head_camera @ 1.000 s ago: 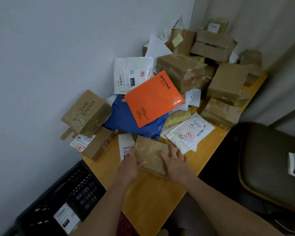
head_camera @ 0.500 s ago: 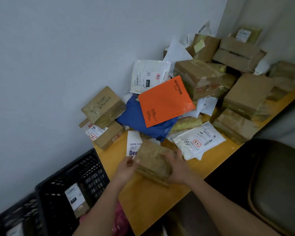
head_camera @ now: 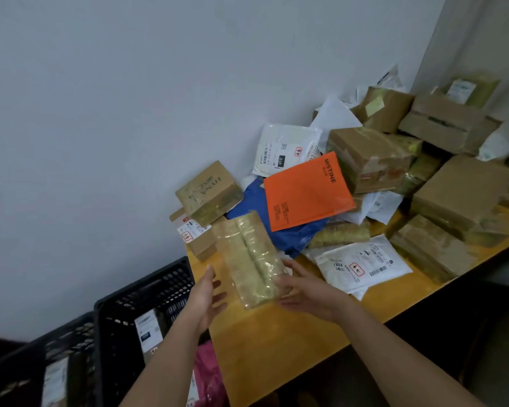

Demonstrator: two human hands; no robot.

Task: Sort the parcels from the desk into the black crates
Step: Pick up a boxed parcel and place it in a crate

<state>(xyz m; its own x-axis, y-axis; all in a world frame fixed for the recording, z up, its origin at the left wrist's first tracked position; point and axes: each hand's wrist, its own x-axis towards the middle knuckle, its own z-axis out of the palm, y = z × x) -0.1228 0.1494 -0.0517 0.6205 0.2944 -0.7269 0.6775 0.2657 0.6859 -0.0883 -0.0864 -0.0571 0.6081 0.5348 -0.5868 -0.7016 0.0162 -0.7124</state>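
Note:
A flat brown parcel wrapped in clear tape (head_camera: 249, 257) is lifted above the front of the wooden desk (head_camera: 276, 342) and stands tilted on its short end. My right hand (head_camera: 303, 289) grips its lower right edge. My left hand (head_camera: 206, 301) hovers just left of it with fingers spread, not touching it. Left of the desk stand two black crates: the nearer one (head_camera: 124, 312) holds a labelled parcel (head_camera: 149, 330), the farther one (head_camera: 41, 365) shows another label inside.
A heap of parcels covers the desk's back: an orange MISTINE envelope (head_camera: 306, 192), a blue bag (head_camera: 288, 236), white mailers (head_camera: 362, 265), a HYNA box (head_camera: 209, 192) and several brown boxes (head_camera: 459, 195). A pink bag (head_camera: 209, 374) lies below the desk edge. A wall runs behind.
The brown parcel has come up off the desk and turned upright. My left hand has let go of it and opened. The view has swung left, showing both crates.

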